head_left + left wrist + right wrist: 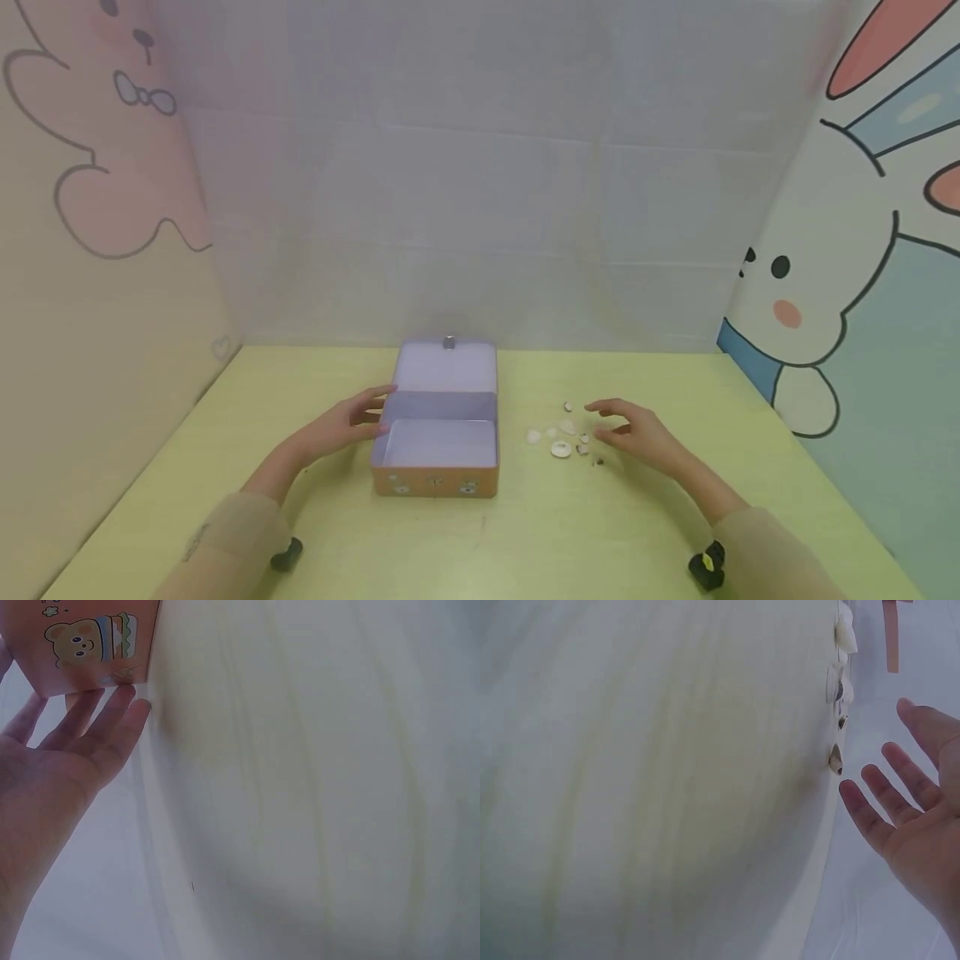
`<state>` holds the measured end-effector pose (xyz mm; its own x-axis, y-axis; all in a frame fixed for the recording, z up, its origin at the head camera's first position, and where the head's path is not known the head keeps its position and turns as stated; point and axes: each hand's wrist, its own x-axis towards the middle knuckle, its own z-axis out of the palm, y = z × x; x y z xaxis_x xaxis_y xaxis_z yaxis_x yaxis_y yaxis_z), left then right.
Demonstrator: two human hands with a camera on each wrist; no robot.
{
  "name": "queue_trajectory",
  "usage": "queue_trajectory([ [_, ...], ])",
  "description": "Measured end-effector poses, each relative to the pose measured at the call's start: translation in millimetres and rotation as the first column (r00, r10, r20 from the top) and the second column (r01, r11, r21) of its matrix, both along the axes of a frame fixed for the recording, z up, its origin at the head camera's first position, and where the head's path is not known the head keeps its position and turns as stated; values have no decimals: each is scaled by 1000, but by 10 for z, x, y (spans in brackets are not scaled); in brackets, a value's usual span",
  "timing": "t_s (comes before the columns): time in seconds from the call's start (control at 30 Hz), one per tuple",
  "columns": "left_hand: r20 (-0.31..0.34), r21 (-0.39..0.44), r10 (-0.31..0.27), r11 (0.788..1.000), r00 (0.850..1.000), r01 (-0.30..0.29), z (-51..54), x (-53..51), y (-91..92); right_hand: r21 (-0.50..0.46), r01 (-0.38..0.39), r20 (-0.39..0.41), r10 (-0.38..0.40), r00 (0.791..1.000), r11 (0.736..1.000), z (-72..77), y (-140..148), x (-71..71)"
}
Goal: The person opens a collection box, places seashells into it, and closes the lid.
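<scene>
A hinged tin box (pixel 435 481) stands on the table with its lid (pixel 446 367) tipped back; the inside is pale lilac and bare. My left hand (pixel 352 425) touches the box's left side with spread fingers. In the left wrist view, those fingertips meet the orange outer wall (pixel 90 641), printed with a bear and a burger. To the right of the box lies a loose group of seashells, among them a white oval shell (pixel 561 450) and a small dark one (pixel 597 462). Just right of them hovers my right hand (pixel 633 433), fingers apart and holding nothing. In the right wrist view, a shell (pixel 835 760) sits near its fingertips.
The pale yellow table (pixel 480 550) meets a white sheet (pixel 480 208) at the back. Cartoon-printed panels rise at the left (pixel 112 292) and right (pixel 885 350). Dark wrist-strap pieces show by the left (pixel 287 555) and right (pixel 707 567) sleeves.
</scene>
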<state>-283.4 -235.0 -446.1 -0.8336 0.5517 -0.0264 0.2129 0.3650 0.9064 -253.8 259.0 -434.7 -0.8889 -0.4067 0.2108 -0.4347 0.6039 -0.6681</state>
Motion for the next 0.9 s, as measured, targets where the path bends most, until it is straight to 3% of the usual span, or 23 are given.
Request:
queue_trajectory([
  [0.43, 49, 33, -14, 999, 999, 12, 1, 26, 14, 168, -19, -11, 21, 1000, 986, -106, 195, -200],
  [0.9, 22, 3, -14, 1000, 1000, 14, 17, 47, 22, 220, -43, -27, 50, 998, 975, -140, 205, -253],
])
